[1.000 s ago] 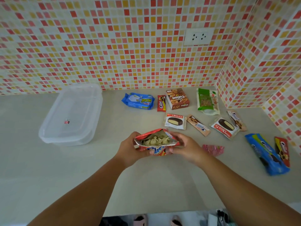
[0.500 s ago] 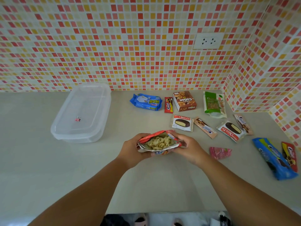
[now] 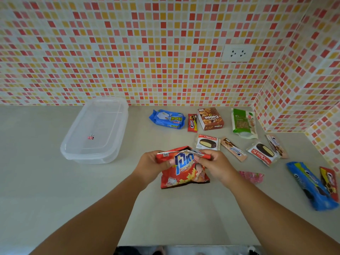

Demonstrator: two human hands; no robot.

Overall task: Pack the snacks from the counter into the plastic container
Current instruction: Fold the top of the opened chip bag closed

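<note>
A red potato snack bag (image 3: 184,172) stands upright at the counter's middle, its front facing me. My left hand (image 3: 149,164) pinches the bag's top left corner and my right hand (image 3: 215,164) pinches the top right, pressing the torn mouth flat. The clear plastic container (image 3: 73,153) sits to the left near the wall, holding only a small pink binder clip (image 3: 90,137). Other snacks lie behind and to the right: a blue wafer pack (image 3: 168,119), a brown Collon box (image 3: 210,118), two Choco Pie packs (image 3: 207,141) and a green nut pouch (image 3: 242,123).
A long blue cookie pack (image 3: 311,186) and a red bar (image 3: 329,183) lie at the far right. A pink wrapper (image 3: 251,176) rests beside my right wrist. Tiled walls close the back and right sides; a socket (image 3: 237,53) is on the back wall.
The bag was tipped toward me with its mouth open, showing the chips inside. Now it stands upright with the mouth pinched flat between both hands.
</note>
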